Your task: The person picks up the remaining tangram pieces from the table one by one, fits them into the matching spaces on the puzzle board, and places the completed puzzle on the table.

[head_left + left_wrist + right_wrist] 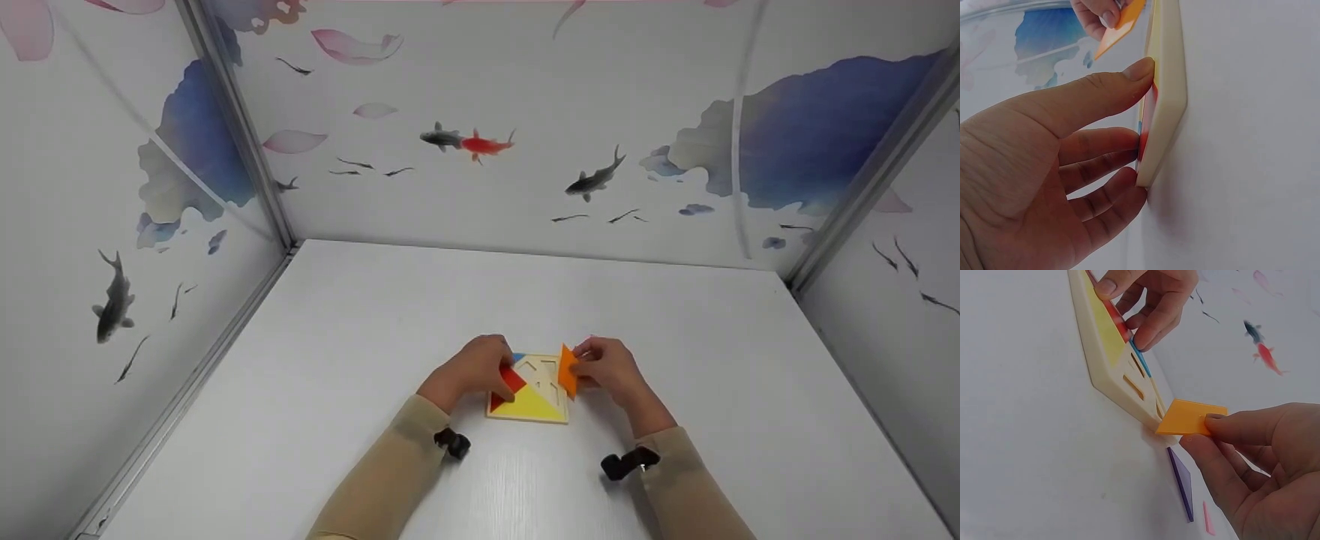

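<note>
A wooden tangram board (528,419) lies on the table, with a big yellow triangle (531,406), a red piece (513,378) and a blue piece (1141,360) set in it. My left hand (476,366) rests across its left side, thumb on the red piece by the yellow edge, fingertips at the far side near the blue. Between thumb and fingers, my right hand (611,369) pinches an orange parallelogram tangram piece (1188,417), tilted up at the board's right edge. Bare recesses (1133,385) show in the board's right part.
A purple triangular piece (1183,484) and a small pink piece (1208,517) lie on the white table (375,300) beyond the board's right edge, near the right hand. Printed wall panels (480,202) enclose the table at the back and sides.
</note>
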`<state>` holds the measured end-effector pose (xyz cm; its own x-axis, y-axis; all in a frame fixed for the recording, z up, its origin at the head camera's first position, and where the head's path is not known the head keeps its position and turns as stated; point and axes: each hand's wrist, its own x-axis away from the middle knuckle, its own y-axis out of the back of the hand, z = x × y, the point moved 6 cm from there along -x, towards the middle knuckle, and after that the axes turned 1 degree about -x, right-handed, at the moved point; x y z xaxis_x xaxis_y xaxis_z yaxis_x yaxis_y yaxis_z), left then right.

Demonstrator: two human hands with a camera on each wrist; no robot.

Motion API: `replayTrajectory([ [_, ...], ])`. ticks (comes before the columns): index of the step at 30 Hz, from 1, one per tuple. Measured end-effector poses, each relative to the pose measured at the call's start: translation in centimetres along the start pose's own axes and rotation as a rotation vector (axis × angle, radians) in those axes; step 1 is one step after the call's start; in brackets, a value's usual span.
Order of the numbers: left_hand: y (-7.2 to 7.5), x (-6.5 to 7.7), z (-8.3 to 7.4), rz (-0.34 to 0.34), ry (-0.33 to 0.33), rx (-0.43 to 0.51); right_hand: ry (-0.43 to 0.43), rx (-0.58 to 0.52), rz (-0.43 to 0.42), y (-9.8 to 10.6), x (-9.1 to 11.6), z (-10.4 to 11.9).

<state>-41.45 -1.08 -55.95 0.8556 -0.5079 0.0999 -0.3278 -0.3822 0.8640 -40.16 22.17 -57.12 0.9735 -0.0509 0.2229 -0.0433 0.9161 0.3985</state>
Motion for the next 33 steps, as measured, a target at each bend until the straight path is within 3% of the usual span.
replayTrajectory([
  [33,0.3,0.1,-0.2,0.0,-0.03,0.01,-0.008,0.038,0.055,-1.4,0.4,0.5],
])
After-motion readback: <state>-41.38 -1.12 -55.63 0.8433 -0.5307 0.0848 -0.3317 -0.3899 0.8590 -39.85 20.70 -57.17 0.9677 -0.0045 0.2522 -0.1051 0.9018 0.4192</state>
